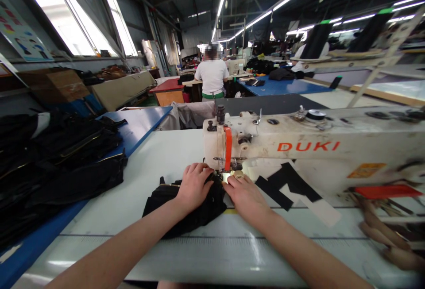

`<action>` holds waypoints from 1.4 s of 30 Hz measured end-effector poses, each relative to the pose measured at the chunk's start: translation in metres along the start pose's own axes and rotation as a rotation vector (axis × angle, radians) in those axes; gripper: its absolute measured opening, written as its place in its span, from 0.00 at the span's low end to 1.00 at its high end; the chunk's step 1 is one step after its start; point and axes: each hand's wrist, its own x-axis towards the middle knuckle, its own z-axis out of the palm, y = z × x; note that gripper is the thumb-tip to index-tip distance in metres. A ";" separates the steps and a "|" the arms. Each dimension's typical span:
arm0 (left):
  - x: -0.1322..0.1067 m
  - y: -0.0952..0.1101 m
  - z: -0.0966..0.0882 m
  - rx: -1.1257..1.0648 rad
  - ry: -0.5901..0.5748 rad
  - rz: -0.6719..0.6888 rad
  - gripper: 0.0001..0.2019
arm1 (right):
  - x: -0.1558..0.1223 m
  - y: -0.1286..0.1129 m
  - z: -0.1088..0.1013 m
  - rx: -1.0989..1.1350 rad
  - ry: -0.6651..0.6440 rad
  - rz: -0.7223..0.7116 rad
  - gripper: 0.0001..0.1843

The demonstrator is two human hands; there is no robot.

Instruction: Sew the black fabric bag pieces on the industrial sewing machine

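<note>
Apparently, the step in hand is feeding a black zippered garment piece [202,218] under the needle of a DUKI sewing machine [262,140], with both hands close to the stitching area. The left hand [195,185] lies palm down over the cloth, its fingers bent and near together, pressing on the part just left of the needle. The right hand [244,191] is on the other side, its fingertips gathered narrowly at the cloth's right edge; whether either hand actually pinches the fabric, I cannot tell.

The garment piece lies mostly beneath and to the left of the left hand, bunched on the pale tabletop [149,156], its near edge spreading toward the printed ruler scale [265,241]. A gold zipper [171,185] shows along its far left side, clear of the fingers. The exact seam under the presser foot is too small and shadowed to make out.

As I judge it, the next move calls for light, even guidance from both hands, with the cloth flat, the edge aligned and the fingertips clear of the needle. Loose black fabric strips [300,183] lie just beyond the right hand, apart from the piece being worked.
</note>
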 end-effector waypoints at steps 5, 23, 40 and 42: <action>0.001 0.002 -0.007 0.172 -0.093 0.385 0.12 | -0.002 -0.001 0.001 0.002 0.012 0.008 0.11; 0.000 -0.012 -0.006 0.130 -0.258 0.436 0.14 | -0.002 0.001 0.001 0.006 -0.003 0.010 0.13; 0.004 -0.015 -0.001 0.143 -0.209 0.460 0.12 | 0.001 0.000 -0.001 0.011 0.001 0.051 0.12; 0.006 -0.017 0.001 0.144 -0.189 0.454 0.12 | 0.000 0.001 0.000 0.006 0.009 0.057 0.11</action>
